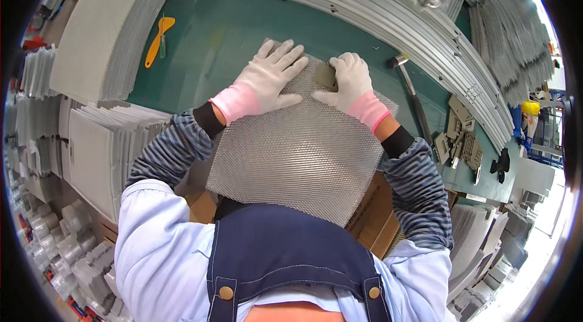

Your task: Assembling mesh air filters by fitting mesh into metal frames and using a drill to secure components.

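A silver expanded-metal mesh sheet (297,155) lies before me, its near part reaching past the table edge toward my apron. My left hand (267,79), in a white glove with a pink cuff, rests on the far left part of the sheet with fingers spread. On the far right part, my right hand (352,86), gloved alike, is closed on a small olive-grey plate (325,77), which it holds against the mesh. The fingers curl at the plate's right edge, and the thumb stretches over the mesh below it.
Right of the sheet lies a black-handled hammer (413,94), near a pile of olive-grey plates (460,137). Long metal profiles (340,3) line the table's far side. An orange scraper (159,42) lies at left beside a stack of mesh sheets (100,36). More panels (91,158) stand nearer.
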`<move>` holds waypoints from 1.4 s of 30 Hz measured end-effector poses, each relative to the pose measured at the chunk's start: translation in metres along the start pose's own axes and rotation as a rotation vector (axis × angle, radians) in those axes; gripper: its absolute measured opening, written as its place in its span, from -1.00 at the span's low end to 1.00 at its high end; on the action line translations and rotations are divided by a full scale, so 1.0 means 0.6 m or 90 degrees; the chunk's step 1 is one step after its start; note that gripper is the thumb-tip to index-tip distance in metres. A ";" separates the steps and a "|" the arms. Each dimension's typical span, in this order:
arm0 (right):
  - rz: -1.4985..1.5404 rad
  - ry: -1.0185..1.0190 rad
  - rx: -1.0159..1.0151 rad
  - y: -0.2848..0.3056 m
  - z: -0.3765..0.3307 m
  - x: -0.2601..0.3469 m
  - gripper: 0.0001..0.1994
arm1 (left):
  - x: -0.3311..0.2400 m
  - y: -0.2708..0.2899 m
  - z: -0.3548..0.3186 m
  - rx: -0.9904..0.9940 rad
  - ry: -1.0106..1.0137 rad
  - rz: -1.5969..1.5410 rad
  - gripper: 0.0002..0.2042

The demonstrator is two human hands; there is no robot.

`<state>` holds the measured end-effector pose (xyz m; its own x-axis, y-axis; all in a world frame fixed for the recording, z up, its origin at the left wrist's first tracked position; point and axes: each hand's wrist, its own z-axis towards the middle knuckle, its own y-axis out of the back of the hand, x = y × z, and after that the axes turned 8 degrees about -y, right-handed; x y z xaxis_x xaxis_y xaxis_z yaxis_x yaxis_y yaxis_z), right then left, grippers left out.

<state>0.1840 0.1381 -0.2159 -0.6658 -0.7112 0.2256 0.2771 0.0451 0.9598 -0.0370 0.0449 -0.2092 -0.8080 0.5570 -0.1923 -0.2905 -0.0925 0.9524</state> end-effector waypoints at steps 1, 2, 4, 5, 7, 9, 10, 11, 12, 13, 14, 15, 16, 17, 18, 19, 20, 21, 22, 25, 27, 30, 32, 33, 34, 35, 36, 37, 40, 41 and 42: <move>-0.006 0.000 0.025 0.002 -0.002 -0.003 -0.29 | -0.004 -0.001 0.000 0.000 0.001 -0.015 -0.28; -0.016 -0.006 0.041 0.008 -0.002 -0.010 -0.33 | -0.005 -0.001 0.008 -0.003 -0.009 -0.026 -0.28; 0.046 -0.016 0.114 0.025 0.012 -0.014 -0.42 | 0.002 0.012 0.001 -0.139 -0.013 -0.079 -0.29; 0.099 0.006 0.106 0.023 0.012 -0.022 -0.49 | 0.014 0.022 -0.007 -0.210 0.055 -0.076 -0.29; 0.330 -0.048 0.113 0.038 0.012 -0.012 -0.61 | 0.050 0.020 -0.040 -0.377 0.289 -0.231 -0.33; 0.398 0.013 0.115 0.079 0.027 -0.004 -0.69 | 0.086 0.020 -0.071 -0.356 0.423 -0.710 -0.60; 0.448 0.025 0.147 0.115 0.029 0.000 -0.72 | 0.104 0.013 -0.080 -0.288 0.409 -0.857 -0.68; 0.437 0.010 0.198 0.154 0.032 -0.006 -0.73 | 0.086 0.016 -0.068 -0.279 0.393 -0.856 -0.68; 0.431 -0.009 0.248 0.180 0.037 -0.020 -0.74 | 0.066 0.024 -0.053 -0.335 0.378 -0.863 -0.74; 0.322 -0.095 0.235 0.192 0.047 -0.061 -0.75 | 0.052 0.036 -0.044 -0.393 0.364 -0.868 -0.78; 0.212 -0.183 0.222 0.212 0.050 -0.112 -0.77 | 0.045 0.056 -0.045 -0.380 0.353 -0.870 -0.78; -0.021 -0.229 0.136 0.231 0.034 -0.179 -0.80 | 0.038 0.075 -0.042 -0.361 0.317 -0.847 -0.80; -0.223 -0.356 0.075 0.225 0.002 -0.268 -0.81 | 0.028 0.090 -0.033 -0.345 0.277 -0.826 -0.81; -0.308 -0.434 0.072 0.233 -0.016 -0.304 -0.81 | 0.027 0.100 -0.043 -0.365 0.279 -0.830 -0.81; -0.328 -0.527 0.084 0.226 -0.040 -0.358 -0.80 | 0.024 0.103 -0.048 -0.372 0.278 -0.826 -0.81; -0.330 -0.493 0.051 0.208 -0.071 -0.396 -0.80 | 0.023 0.103 -0.056 -0.444 0.296 -0.851 -0.80; -0.333 -0.457 0.017 0.193 -0.099 -0.428 -0.79 | 0.024 0.100 -0.063 -0.519 0.314 -0.874 -0.80; -0.348 -0.428 -0.014 0.176 -0.112 -0.451 -0.79 | 0.025 0.097 -0.065 -0.499 0.340 -0.835 -0.81; -0.361 -0.390 -0.045 0.166 -0.119 -0.465 -0.78 | 0.023 0.102 -0.061 -0.466 0.344 -0.794 -0.81; -0.310 -0.336 0.043 0.172 -0.146 -0.472 -0.63 | -0.006 0.112 -0.040 -0.441 0.418 -0.684 -0.75; -0.293 -0.245 -0.058 0.169 -0.183 -0.484 -0.63 | -0.010 0.103 -0.022 -0.452 0.371 -0.760 -0.67; -0.108 -0.205 -0.163 0.198 -0.234 -0.522 -0.79 | 0.016 0.078 -0.018 -0.390 0.297 -0.866 -0.62; -0.036 -0.185 -0.255 0.252 -0.208 -0.466 -0.79 | 0.012 0.095 -0.039 -0.402 0.308 -0.895 -0.63; -0.024 -0.143 -0.276 0.282 -0.213 -0.447 -0.80 | 0.007 0.097 -0.045 -0.380 0.294 -0.945 -0.63; 0.056 -0.154 -0.283 0.311 -0.228 -0.445 -0.82 | 0.004 0.100 -0.047 -0.376 0.294 -0.948 -0.63; 0.015 -0.121 -0.300 0.338 -0.240 -0.422 -0.80 | 0.005 0.101 -0.046 -0.378 0.294 -0.946 -0.64; -0.027 -0.090 -0.317 0.365 -0.249 -0.390 -0.79 | 0.004 0.103 -0.042 -0.379 0.293 -0.944 -0.65; -0.030 -0.101 -0.320 0.388 -0.256 -0.354 -0.79 | -0.001 0.106 -0.035 -0.381 0.273 -0.923 -0.66; -0.015 -0.023 -0.255 0.424 -0.258 -0.193 -0.75 | -0.043 0.148 -0.003 -0.343 0.212 -0.844 -0.65; 0.008 0.005 -0.242 0.425 -0.238 -0.133 -0.74 | -0.058 0.162 0.001 -0.326 0.214 -0.834 -0.65; 0.045 0.024 -0.211 0.425 -0.217 -0.084 -0.74 | -0.072 0.177 0.001 -0.345 0.185 -0.773 -0.65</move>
<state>0.3784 0.0941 -0.0044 -0.6122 -0.7404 0.2775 0.5358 -0.1304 0.8342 -0.0328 0.0113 -0.0997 0.0402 0.3331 -0.9420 -0.9985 -0.0205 -0.0498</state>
